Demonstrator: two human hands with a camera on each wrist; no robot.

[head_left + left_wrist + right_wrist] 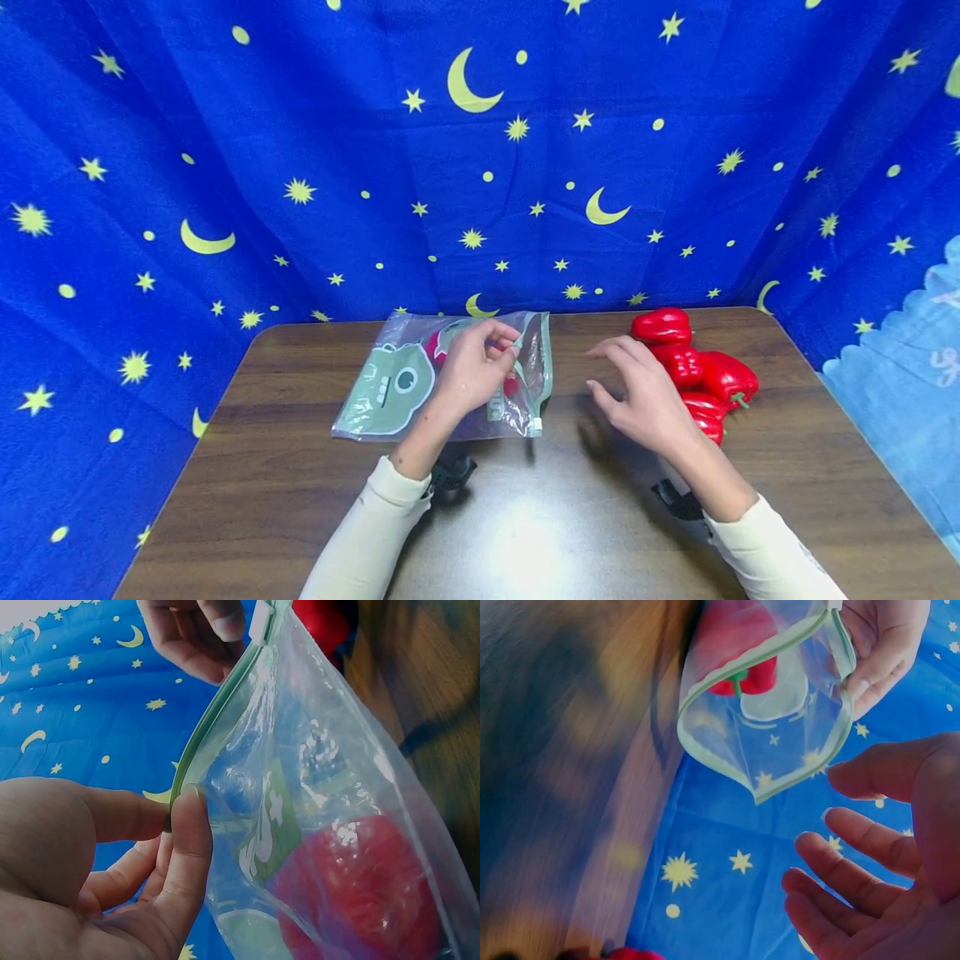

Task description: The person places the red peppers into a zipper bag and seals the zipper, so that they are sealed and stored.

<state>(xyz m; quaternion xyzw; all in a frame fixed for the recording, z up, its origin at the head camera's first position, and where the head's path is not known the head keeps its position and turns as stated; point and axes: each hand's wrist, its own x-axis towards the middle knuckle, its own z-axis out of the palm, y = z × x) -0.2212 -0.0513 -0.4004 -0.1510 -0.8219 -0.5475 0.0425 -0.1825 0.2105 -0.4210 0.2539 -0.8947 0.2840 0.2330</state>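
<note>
A clear zip bag (405,392) with a green cartoon print lies toward the left of the table, its green-rimmed mouth (724,671) facing right and standing open. My left hand (472,367) pinches the upper rim of that mouth between thumb and fingers. Inside the bag is a red bell pepper (360,892); its green stem shows in the right wrist view. The white slider (537,423) sits at the near end of the rim. My right hand (645,396) hovers between the bag and a group of red bell peppers (723,375), fingers spread and holding nothing.
Several red peppers crowd together at the right of the brown wooden table (262,492), partly behind the right hand. A blue curtain (360,108) with stars and moons hangs along the far edge. Pale blue cloth (900,400) hangs at the right.
</note>
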